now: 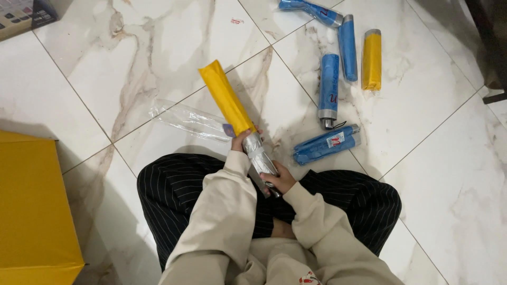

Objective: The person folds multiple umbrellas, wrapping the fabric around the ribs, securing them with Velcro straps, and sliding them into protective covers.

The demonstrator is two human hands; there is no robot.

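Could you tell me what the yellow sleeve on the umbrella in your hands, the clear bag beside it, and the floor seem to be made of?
The yellow sleeve looks like thin matt woven fabric, probably nylon or polyester: soft creases, no shine. The clear bag appears to be thin plastic film, see-through with crinkled glints. The floor looks like polished marble or marble-look tile: glossy white with brown veins and grout lines.

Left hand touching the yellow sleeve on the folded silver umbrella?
Touching. The head view shows the left hand gripping the lower edge of the yellow sleeve, fingers wrapped over the folded silver umbrella.
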